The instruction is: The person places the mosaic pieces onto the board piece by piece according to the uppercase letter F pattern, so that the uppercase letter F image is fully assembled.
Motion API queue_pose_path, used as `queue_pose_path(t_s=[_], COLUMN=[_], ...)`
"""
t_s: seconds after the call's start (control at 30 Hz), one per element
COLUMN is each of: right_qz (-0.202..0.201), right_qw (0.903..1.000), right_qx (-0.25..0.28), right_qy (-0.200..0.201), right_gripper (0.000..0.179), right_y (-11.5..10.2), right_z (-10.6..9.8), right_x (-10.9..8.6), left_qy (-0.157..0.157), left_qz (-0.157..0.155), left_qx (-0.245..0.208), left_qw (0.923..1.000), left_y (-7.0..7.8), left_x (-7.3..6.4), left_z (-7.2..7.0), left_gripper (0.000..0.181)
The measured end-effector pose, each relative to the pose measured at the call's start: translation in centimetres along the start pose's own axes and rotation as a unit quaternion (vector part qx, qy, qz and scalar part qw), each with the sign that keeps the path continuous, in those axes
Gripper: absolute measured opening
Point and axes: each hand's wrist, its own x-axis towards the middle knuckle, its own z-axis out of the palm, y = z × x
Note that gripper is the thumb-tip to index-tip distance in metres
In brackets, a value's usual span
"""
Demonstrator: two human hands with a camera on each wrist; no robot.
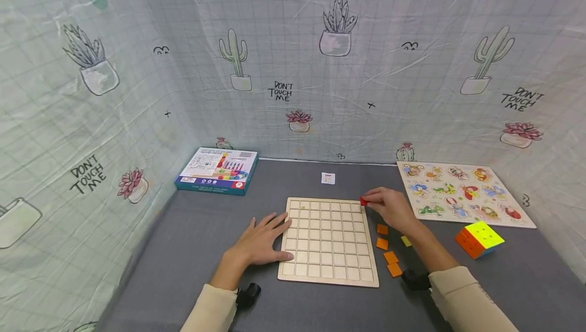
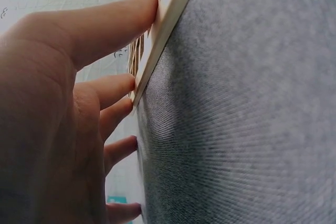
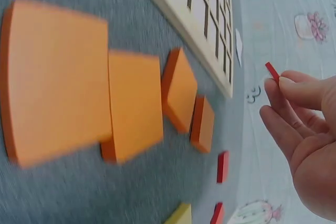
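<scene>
A pale wooden grid board (image 1: 328,282) lies flat on the grey table. My left hand (image 1: 262,240) rests along its left edge with fingers spread, the thumb over the near left part. In the left wrist view, that thumb (image 2: 118,27) touches the board's rim. My right hand (image 1: 391,210) pinches a small flat red tile (image 3: 272,71) between thumb and fingertips. In the right wrist view the tile is tilted and raised above the table; in the head view it overlaps the board's far right corner.
Several orange tiles (image 1: 382,244) and a yellow tile (image 1: 406,241) lie right of the board. Two more red tiles (image 3: 223,167) show beyond them. A puzzle cube (image 1: 479,239) and an insect picture board (image 1: 467,194) sit right; a game box (image 1: 217,170) and small card (image 1: 328,178) lie behind.
</scene>
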Motion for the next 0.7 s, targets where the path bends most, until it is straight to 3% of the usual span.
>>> queue_pose_path(t_s=[0.4, 0.7], right_qz=[0.03, 0.048], right_qw=[0.9968, 0.9938], right_qx=[0.06, 0.093], right_qy=[-0.043, -0.038], right_gripper=[0.014, 0.017], right_y=[-3.9, -6.6], right_z=[3.3, 6.2], right_x=[1.0, 2.5], left_qy=[-0.008, -0.02], left_qz=[0.002, 0.003], left_qx=[0.008, 0.007], left_qw=[0.9999, 0.9998], left_y=[0.0, 0.0], left_x=[0.0, 0.0], left_z=[-0.5, -1.0], left_gripper=[0.09, 0.082])
